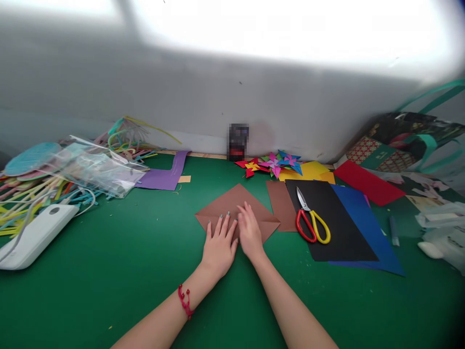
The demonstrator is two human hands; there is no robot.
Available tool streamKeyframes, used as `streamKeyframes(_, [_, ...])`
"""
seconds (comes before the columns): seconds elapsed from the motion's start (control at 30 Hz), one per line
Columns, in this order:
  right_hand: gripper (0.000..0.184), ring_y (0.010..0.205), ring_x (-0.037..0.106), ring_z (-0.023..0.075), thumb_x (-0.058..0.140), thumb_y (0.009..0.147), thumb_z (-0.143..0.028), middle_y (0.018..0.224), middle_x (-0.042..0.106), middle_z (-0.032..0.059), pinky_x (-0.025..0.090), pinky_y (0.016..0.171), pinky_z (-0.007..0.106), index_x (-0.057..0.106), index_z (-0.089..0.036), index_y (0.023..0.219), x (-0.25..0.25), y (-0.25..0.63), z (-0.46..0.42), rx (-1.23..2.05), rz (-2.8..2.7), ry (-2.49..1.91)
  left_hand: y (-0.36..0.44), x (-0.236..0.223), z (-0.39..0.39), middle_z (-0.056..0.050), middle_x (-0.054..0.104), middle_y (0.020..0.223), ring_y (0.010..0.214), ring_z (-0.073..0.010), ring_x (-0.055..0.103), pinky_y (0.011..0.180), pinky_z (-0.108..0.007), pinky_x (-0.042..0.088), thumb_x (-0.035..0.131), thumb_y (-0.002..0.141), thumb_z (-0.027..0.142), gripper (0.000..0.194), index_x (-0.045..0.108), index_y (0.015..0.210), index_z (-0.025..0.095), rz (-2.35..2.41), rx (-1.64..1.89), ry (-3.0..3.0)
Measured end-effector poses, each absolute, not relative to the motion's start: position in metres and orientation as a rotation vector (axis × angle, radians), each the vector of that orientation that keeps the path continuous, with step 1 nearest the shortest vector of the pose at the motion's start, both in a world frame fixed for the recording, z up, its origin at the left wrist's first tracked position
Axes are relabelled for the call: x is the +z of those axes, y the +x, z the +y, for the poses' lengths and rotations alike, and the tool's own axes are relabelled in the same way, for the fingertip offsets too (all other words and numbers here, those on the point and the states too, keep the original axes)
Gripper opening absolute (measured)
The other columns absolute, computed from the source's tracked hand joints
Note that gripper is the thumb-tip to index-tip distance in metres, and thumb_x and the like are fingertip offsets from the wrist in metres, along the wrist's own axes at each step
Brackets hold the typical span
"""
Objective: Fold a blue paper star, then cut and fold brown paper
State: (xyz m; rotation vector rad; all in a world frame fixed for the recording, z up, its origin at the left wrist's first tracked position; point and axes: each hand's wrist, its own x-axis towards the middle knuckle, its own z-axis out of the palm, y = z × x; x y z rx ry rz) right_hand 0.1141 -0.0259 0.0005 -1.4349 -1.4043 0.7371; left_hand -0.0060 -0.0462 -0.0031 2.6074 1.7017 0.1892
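Note:
A square of brown paper [238, 198] lies on the green table with one corner pointing away from me, and creases run across it. My left hand [220, 247] rests flat on its near left part, fingers spread. Beside it my right hand [250, 230] stands on edge over the near right part, its fingers stretched out and close together. The two thumbs are near each other. The paper's near corner is hidden under the hands. Neither hand grips anything that I can see.
Scissors [308, 218] with red and yellow handles lie on black paper [337, 237], over blue paper [378, 242]. Folded paper stars [276, 162] sit by the wall. A white power bank [39, 235], pipe cleaners [32, 194] and a purple paper [163, 177] are at left.

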Motion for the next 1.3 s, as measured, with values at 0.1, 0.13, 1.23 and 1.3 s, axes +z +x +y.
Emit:
streamKeyframes(0.1, [0.037,0.116,0.044,0.0198,0.026,0.089,-0.040,0.122,0.051,0.0086,0.033,0.098,0.043,0.055,-0.020,0.100,-0.008,0.129,-0.022,0.875,-0.860,-1.140,-0.005,-0.003,-0.047,-0.003,0.017,0.144,0.131,-0.0242,0.014,0.103,-0.050,0.012,0.022,0.089,0.039,0.049,0.023,0.136,0.026,1.726,0.240,2.609])
streamKeyframes(0.13, [0.035,0.113,0.047,0.0198,0.027,0.089,-0.039,0.116,0.055,0.0090,0.035,0.096,0.043,0.056,-0.019,0.095,-0.010,0.133,-0.021,0.903,-0.754,-1.058,-0.005,-0.003,-0.047,-0.003,0.017,0.144,0.131,-0.0242,0.014,0.103,-0.050,0.013,0.022,0.089,0.039,0.049,0.023,0.136,0.027,1.727,0.246,2.610])
streamKeyframes(1.23, [0.032,0.096,0.055,0.0199,0.036,0.085,-0.041,0.096,0.062,0.0073,0.038,0.089,0.039,0.060,-0.019,0.081,0.002,0.094,0.002,0.904,-0.955,-1.176,-0.006,-0.002,-0.047,-0.003,0.020,0.143,0.131,-0.0246,0.013,0.103,-0.050,0.013,0.023,0.088,0.037,0.048,0.025,0.135,0.025,1.708,0.214,2.606])
streamKeyframes(1.3, [0.034,0.092,0.058,0.0195,0.034,0.085,-0.042,0.091,0.064,0.0072,0.042,0.085,0.038,0.059,-0.019,0.080,0.000,0.100,0.004,0.962,-0.809,-1.083,-0.005,-0.002,-0.047,-0.002,0.019,0.144,0.131,-0.0243,0.013,0.103,-0.050,0.014,0.024,0.088,0.037,0.048,0.025,0.135,0.026,1.724,0.225,2.608])
